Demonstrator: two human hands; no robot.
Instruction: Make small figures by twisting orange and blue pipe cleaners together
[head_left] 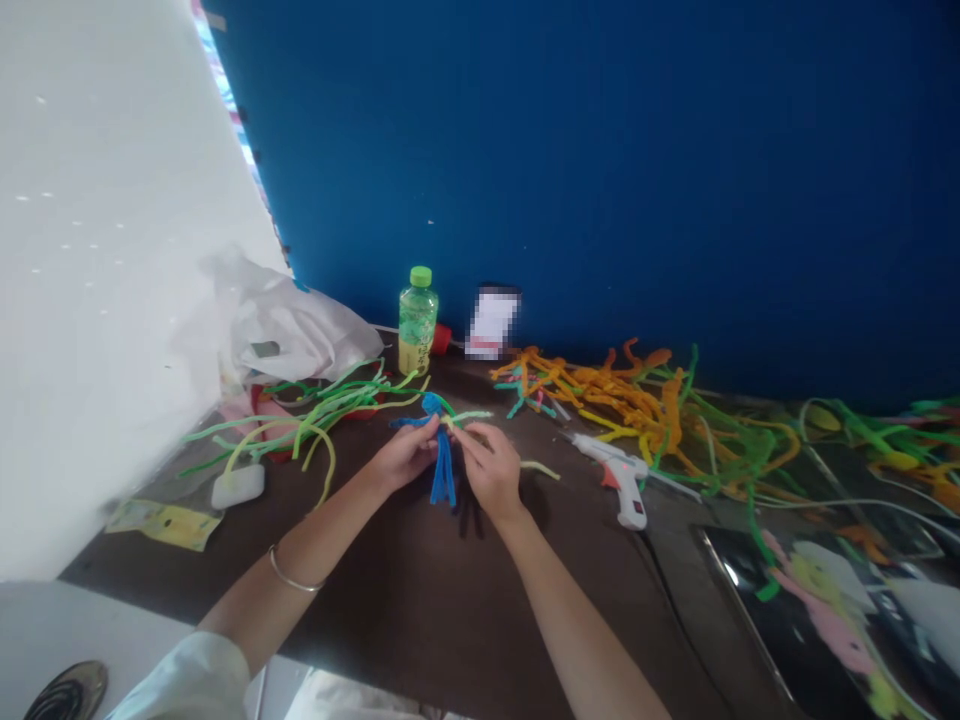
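Note:
Over the middle of the dark table, my left hand [407, 455] is closed on a blue pipe-cleaner figure [442, 474], which has a round knot at the top and several strands hanging down. A pale green pipe cleaner [474, 415] crosses the figure just under its knot and sticks out to the right. Pinched around this green piece are the fingers of my right hand [491, 470], close against the left fingertips. The exact finger contact is partly hidden. A short pale yellow pipe cleaner [541, 468] lies just right of my right hand.
Loose green pipe cleaners [322, 410] lie left, near a white case [238, 487] and plastic bag [289, 330]. A drink bottle [418, 325] and phone [493, 322] stand behind. Right are orange pipe-cleaner pieces [607, 385], a corded glue gun [619, 475] and a black tablet-like panel [757, 590].

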